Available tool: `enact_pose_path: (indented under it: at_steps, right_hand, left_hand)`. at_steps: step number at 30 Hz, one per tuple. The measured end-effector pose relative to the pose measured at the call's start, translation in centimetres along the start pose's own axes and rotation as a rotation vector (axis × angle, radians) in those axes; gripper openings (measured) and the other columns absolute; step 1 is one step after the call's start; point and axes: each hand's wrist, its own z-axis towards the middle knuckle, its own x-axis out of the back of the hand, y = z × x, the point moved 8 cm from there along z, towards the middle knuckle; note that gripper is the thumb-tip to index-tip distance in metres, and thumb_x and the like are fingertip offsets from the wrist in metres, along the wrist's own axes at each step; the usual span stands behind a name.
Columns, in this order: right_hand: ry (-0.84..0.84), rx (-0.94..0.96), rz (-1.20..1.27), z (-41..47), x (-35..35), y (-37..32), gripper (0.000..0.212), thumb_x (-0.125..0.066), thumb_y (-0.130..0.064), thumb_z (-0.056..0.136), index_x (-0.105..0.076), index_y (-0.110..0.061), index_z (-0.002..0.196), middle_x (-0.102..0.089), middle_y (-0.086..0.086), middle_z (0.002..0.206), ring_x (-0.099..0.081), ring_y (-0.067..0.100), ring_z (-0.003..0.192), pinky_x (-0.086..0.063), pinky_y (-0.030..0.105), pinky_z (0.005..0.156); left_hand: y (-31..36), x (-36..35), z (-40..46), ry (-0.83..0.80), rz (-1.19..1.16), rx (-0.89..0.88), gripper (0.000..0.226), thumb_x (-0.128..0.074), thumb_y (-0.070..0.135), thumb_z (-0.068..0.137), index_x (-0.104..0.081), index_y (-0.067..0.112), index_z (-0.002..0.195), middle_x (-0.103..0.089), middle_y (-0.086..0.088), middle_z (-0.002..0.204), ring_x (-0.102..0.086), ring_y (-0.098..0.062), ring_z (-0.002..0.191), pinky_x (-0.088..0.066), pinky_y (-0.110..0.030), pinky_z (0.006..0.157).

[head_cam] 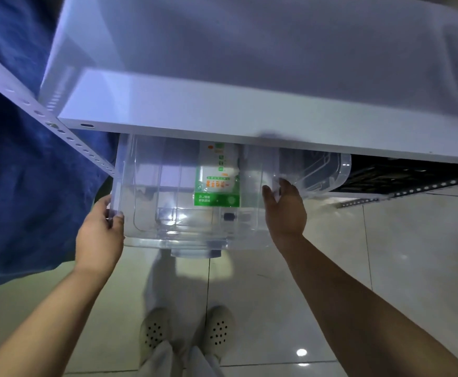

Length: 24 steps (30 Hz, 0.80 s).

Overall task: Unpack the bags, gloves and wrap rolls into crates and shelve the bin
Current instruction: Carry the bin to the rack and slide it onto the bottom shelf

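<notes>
Nearest the camera, two perforated beige clogs [187,331] and pale trouser legs are seen on a glossy tiled floor [385,268].

Above these, a clear plastic bin [168,213] is held between both hands, its near end projecting out from under the white shelf board [222,115] and its far end hidden beneath that board.

Left hand [100,235]: grip closed on the bin's left front corner, thumb laid over the wall edge, remaining fingers hidden behind the plastic.

Right hand [286,208]: fingers extended, palm laid flat against the bin's right wall; nothing is clasped.

Inside the bin, a green-and-white printed packet [217,183] is seen through the clear wall; its text cannot be read reliably.

Just right of the bin, a second clear container [323,172] is noted under the same board. Further right, a dark slatted crate [402,172] is seen.

At left, a perforated white shelf upright [59,129] is backed by blue cloth [18,172]
</notes>
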Motion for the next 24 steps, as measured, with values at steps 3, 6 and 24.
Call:
enact_pose_path:
  at_steps: [3, 6, 24]
  right_hand:
    - [0.207, 0.04, 0.041, -1.7, 4.0, 0.2, 0.025, -0.056, -0.03, 0.089, -0.059, -0.018, 0.11, -0.059, 0.0, 0.103, -0.057, 0.013, 0.076, -0.045, 0.027, 0.064]
    - [0.439, -0.038, 0.198, -2.6, 8.6, 1.8, 0.019, -0.058, -0.014, 0.088, -0.055, -0.01, 0.106, -0.053, 0.007, 0.106, -0.052, 0.014, 0.076, -0.046, 0.03, 0.067]
    - [0.217, -0.086, 0.396, -0.1, 6.6, 0.9, 0.011, -0.044, -0.021, 0.088, -0.042, -0.011, 0.085, -0.038, 0.006, 0.087, -0.038, 0.018, 0.082, -0.04, 0.039, 0.077]
  left_hand:
    - [1.0, 0.4, -0.5, 0.008, 0.058, -0.01, 0.036, -0.048, 0.012, 0.092, -0.046, 0.015, 0.127, -0.06, -0.015, 0.106, -0.056, -0.035, 0.093, -0.041, -0.043, 0.082]
    - [2.5, 1.3, -1.4, 0.1, 0.222, -0.046, 0.043, -0.053, 0.007, 0.087, -0.045, 0.004, 0.129, -0.047, -0.028, 0.122, -0.035, -0.043, 0.113, -0.03, -0.049, 0.097]
    - [1.0, -0.7, -6.4, 0.132, 0.311, -0.084, 0.066, -0.067, 0.004, 0.077, -0.035, 0.002, 0.135, -0.028, -0.027, 0.143, -0.019, -0.043, 0.131, -0.018, -0.057, 0.106]
